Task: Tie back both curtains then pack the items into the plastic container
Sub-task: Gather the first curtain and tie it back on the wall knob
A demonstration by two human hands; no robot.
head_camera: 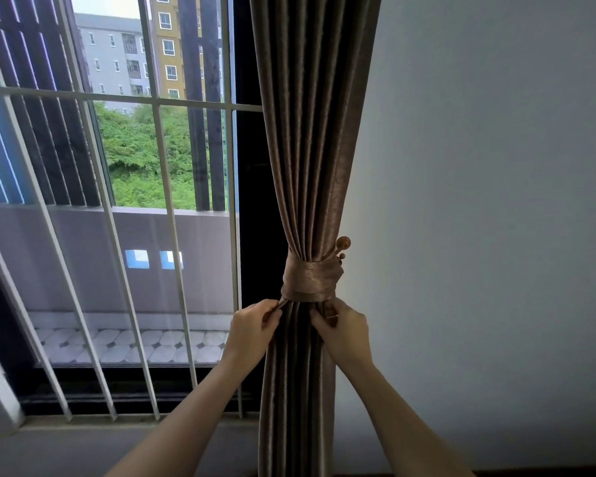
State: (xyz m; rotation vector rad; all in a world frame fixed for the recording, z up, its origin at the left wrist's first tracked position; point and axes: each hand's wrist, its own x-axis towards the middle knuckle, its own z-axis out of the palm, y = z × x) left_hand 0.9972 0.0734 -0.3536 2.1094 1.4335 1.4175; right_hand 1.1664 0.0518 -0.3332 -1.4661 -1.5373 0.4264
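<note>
A brown pleated curtain (310, 132) hangs beside the window, gathered at its waist by a matching fabric tieback (308, 282) wrapped around it. The band runs to a round wooden wall hook (343, 243) on the right. Just below the band, my left hand (252, 330) pinches a loose end of the tieback on the curtain's left side. My right hand (344, 330) grips the other end on the right side, fingers curled into the folds. No plastic container is in view.
A window with white metal bars (159, 187) fills the left, with a balcony wall and tiled floor behind it. A dark window frame (252, 208) stands left of the curtain. A plain white wall (489, 201) lies to the right.
</note>
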